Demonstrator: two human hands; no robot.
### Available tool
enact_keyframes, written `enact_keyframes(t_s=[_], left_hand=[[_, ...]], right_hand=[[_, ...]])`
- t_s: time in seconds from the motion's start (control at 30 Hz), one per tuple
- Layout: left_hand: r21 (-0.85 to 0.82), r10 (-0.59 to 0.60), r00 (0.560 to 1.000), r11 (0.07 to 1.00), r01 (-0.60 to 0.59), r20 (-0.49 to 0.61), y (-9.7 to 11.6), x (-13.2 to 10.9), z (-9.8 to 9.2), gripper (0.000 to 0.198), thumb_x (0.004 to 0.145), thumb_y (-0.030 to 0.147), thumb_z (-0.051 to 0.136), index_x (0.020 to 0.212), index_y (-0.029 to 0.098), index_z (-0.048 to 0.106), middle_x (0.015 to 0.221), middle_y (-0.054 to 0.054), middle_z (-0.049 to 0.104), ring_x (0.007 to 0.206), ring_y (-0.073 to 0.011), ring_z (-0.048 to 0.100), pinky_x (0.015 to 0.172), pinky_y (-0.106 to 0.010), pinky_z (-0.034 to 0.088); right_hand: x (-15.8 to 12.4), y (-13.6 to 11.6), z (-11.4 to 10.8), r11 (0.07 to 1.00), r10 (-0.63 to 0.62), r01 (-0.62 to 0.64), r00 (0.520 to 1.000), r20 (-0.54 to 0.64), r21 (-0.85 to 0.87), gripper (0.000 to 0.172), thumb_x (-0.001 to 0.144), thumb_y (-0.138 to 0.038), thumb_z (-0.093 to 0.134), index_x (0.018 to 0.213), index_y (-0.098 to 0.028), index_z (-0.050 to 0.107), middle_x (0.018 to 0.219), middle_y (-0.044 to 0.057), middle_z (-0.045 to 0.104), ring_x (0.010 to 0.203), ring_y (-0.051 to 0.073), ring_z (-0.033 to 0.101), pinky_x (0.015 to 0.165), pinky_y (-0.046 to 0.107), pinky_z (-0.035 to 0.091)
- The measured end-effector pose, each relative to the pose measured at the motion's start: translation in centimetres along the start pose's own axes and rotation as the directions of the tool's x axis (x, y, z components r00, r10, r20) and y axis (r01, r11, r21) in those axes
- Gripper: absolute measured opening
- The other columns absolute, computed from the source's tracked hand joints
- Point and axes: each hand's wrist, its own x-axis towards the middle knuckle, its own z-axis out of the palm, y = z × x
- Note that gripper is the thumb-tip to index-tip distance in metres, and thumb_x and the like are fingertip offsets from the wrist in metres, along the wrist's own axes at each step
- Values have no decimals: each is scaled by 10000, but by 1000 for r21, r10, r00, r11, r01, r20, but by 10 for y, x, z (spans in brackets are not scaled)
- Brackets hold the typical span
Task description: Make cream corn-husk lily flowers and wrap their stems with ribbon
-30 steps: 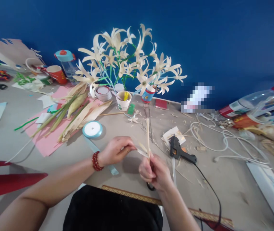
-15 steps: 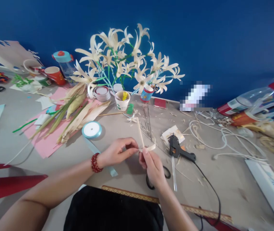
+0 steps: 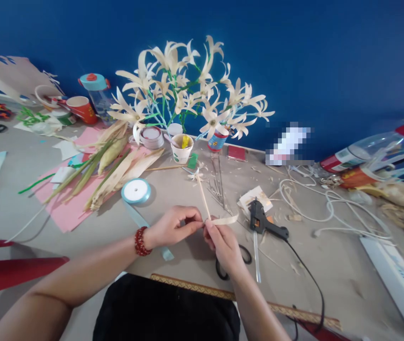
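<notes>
Stick: tilted, pinched in our right hand; we should hold it steady.
Strip: juts rightward from our pinch; best kept flat.
Left hand: fingertips pressed together alongside; contents we cannot tell.

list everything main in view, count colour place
Stick: 1, cream, front centre
Strip: 1, cream, beside stick
Ribbon spool: 1, blue and white, centre left
Husks: several, cream and green, left
Pink paper: count unclear, beneath husks
Flowers: many, cream, rear centre
Cups: at least 2, white centre, red rear left
Glue gun: 1, black, right
Scissors: 2, black handles, front and far left
Bottles: 2, clear, rear left and far right
Table: 1, grey, beneath
Wall: 1, blue, behind
Bracelet: 1, red, left wrist
Left hand: 1, pinching beside stick
Right hand: 1, gripping stick
</notes>
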Motion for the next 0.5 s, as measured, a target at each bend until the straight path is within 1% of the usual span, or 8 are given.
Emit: enact_keyframes(t_s=[0.13, 0.27, 0.33, 0.4, 0.5], left_hand=[[51, 45, 999, 998, -44, -24, -4, 2, -2, 208, 928, 273, 531, 775, 146, 594, 712, -1, 570, 639, -108, 503, 579, -201, 387], [41, 82, 996, 996, -80, -45, -7, 2, -1, 221, 938, 297, 527, 792, 146, 595, 748, -17, 596, 689, -123, 547, 626, -211, 416], [38, 95, 994, 995, -93, -54, -7, 2, -1, 221, 940, 294, 527, 790, 146, 593, 746, -19, 601, 687, -122, 549, 635, -213, 422], [45, 110, 992, 993, -107, -58, -7, 1, 0, 216, 941, 284, 525, 787, 146, 590, 733, -17, 599, 673, -118, 542, 631, -212, 421], [67, 131, 989, 990, -127, -67, -5, 0, 0, 203, 940, 259, 521, 784, 147, 587, 728, -18, 603, 662, -116, 540, 629, -214, 424]], right_hand=[[-1, -3, 2, 996, 17, -22, 998, 61, 92, 489, 989, -499, 420, 621, -186, 489, 546, -43, 375, 472, 90, 312, 447, 243, 218], [-4, -1, 3, 950, 53, -100, 986, 160, 297, 456, 986, -507, 423, 685, -178, 518, 516, -74, 319, 445, 75, 240, 423, 227, 170], [-4, -1, 2, 924, 59, -132, 976, 208, 359, 432, 987, -502, 427, 718, -178, 520, 519, -84, 308, 441, 70, 215, 418, 220, 153], [-4, -1, 2, 921, 52, -134, 972, 227, 365, 400, 993, -479, 432, 738, -182, 512, 525, -85, 320, 443, 69, 222, 418, 215, 162], [-4, 0, 2, 942, 34, -92, 983, 180, 322, 377, 1004, -454, 425, 749, -187, 501, 542, -77, 356, 448, 70, 261, 421, 210, 202]])
